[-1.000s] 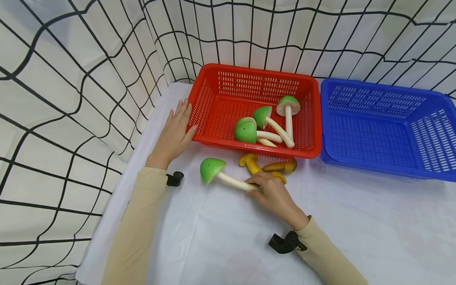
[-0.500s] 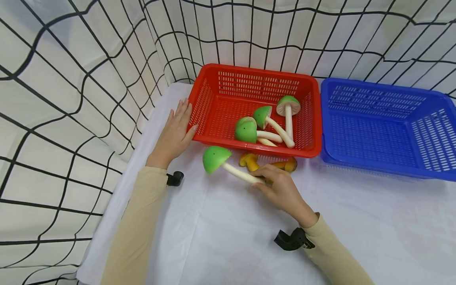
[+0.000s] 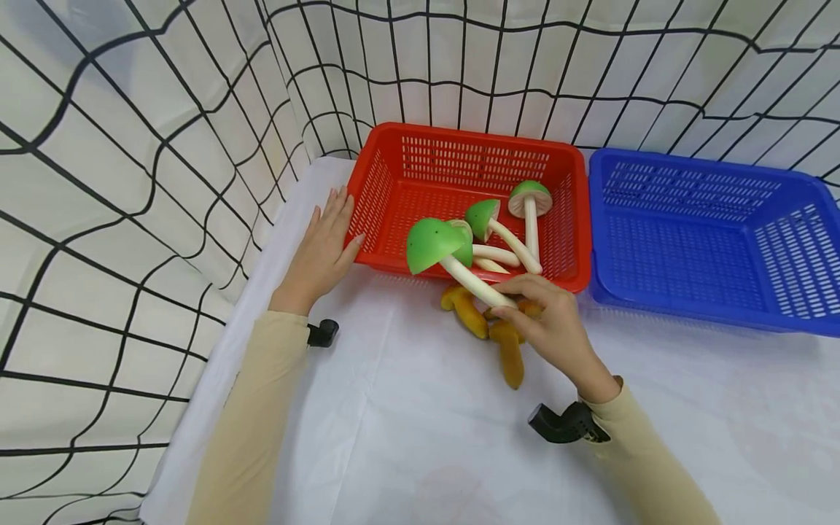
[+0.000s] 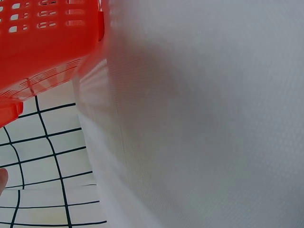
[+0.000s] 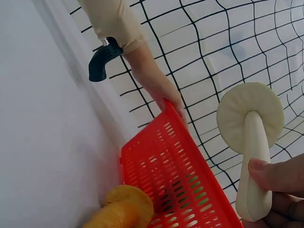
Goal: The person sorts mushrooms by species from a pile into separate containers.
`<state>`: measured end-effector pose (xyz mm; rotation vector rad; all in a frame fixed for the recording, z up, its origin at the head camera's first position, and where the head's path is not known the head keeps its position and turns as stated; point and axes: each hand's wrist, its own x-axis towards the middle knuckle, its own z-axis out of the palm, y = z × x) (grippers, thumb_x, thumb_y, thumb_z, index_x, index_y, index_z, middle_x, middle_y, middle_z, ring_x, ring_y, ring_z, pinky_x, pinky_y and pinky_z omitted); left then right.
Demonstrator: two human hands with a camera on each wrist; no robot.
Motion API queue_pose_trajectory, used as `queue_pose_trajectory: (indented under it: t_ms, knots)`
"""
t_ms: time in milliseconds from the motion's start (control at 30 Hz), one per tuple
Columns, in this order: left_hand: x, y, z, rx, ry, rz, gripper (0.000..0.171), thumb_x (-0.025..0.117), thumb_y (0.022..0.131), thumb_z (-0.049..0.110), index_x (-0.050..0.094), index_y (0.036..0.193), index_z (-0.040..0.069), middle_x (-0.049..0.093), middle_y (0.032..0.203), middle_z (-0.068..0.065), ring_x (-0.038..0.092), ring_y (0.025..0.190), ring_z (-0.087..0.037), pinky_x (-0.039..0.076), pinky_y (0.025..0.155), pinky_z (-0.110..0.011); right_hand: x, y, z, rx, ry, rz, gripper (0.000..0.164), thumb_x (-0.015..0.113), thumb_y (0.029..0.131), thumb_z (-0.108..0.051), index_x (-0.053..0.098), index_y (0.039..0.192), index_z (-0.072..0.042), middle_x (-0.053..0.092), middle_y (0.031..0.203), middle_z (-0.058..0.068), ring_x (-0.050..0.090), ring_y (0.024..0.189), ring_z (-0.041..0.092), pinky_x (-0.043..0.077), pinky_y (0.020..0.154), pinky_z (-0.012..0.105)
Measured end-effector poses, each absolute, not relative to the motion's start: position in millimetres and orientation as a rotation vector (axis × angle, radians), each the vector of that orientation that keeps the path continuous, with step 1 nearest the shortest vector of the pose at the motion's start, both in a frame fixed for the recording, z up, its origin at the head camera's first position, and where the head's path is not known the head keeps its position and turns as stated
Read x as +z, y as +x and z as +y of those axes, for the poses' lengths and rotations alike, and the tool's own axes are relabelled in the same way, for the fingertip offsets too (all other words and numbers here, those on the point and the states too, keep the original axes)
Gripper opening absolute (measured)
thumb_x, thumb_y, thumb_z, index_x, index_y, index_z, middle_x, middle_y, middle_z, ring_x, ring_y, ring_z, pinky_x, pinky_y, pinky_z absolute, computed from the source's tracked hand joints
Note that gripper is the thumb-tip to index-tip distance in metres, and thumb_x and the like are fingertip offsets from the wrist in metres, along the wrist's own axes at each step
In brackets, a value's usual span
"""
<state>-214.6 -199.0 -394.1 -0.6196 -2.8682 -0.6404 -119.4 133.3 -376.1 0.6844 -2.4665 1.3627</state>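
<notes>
My right hand [image 3: 550, 321] pinches the lower stem of a green-capped toy mushroom [image 3: 429, 245], its cap over the front rim of the red basket [image 3: 380, 262]. In the right wrist view the pale underside of that mushroom [image 5: 250, 116] faces the camera, thumb on the stem. My left hand [image 3: 316, 251] rests with straight fingers against the basket's left side. Inside the basket lie several more green mushrooms [image 3: 530, 200], one partly hidden behind the held cap. On the table below my right hand are yellow-brown mushrooms [image 3: 507, 354], partly covered by the hand.
A blue basket [image 3: 682, 240] stands right beside the red one. Black netting [image 3: 492, 51] over white cloth closes off the back and left. The white-covered table [image 3: 420, 437] stretches toward the front.
My right hand has raised the green mushroom from in front of the red basket up and forward to its rim. The yellow-brown mushrooms under it show more. My left hand stays put.
</notes>
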Motion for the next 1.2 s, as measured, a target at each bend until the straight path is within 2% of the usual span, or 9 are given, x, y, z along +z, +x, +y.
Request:
queue_pose_trajectory:
  t_ms: [133,267,367,767,1200]
  knots:
    - [-393,-214,-199,-0.626,-0.614,-2.877,0.062,0.038,0.100,0.029,0.016,0.148,-0.005,0.009,0.156,-0.016,0.001,0.144,-0.024,0.001,0.114,-0.043,-370,-128,141,1.378,0.601,-2.466,0.026,0.078,0.071,0.006,0.071,0.096,0.003,0.068,0.094,0.011,0.059,0.081,0.017,0.049,0.064,0.018]
    - [-393,-214,-198,-0.630,-0.617,-2.877,0.063,0.038,0.100,0.029,0.016,0.148,-0.005,0.009,0.156,-0.016,0.001,0.144,-0.024,0.000,0.114,-0.043,-366,-138,148,1.395,0.516,-2.483,0.026,0.075,0.073,0.009,0.070,0.098,0.005,0.067,0.097,0.013,0.062,0.087,0.021,0.050,0.071,0.016]
    - [-393,-214,-199,-0.637,-0.623,-2.879,0.063,0.038,0.100,0.029,0.015,0.148,-0.005,0.009,0.156,-0.016,0.000,0.144,-0.024,-0.001,0.114,-0.042,-364,-145,152,1.378,0.453,-2.510,0.024,0.074,0.076,0.006,0.070,0.100,0.005,0.067,0.097,0.015,0.062,0.084,0.023,0.048,0.071,0.013]
    - [-393,-214,-200,-0.627,-0.620,-2.880,0.063,0.038,0.100,0.028,0.016,0.148,-0.005,0.008,0.157,-0.016,0.000,0.144,-0.023,0.000,0.114,-0.043,-361,-167,156,1.449,0.329,-2.613,0.025,0.070,0.082,0.001,0.068,0.106,0.005,0.066,0.100,0.016,0.063,0.080,0.024,0.049,0.065,0.013]
    - [-394,-214,-200,-0.635,-0.625,-2.878,0.063,0.037,0.100,0.029,0.015,0.148,-0.005,0.008,0.157,-0.015,0.000,0.144,-0.023,0.000,0.114,-0.043,-359,-177,154,1.640,0.239,-2.681,0.027,0.066,0.087,-0.005,0.065,0.113,0.004,0.066,0.097,0.018,0.061,0.078,0.022,0.054,0.068,0.022]
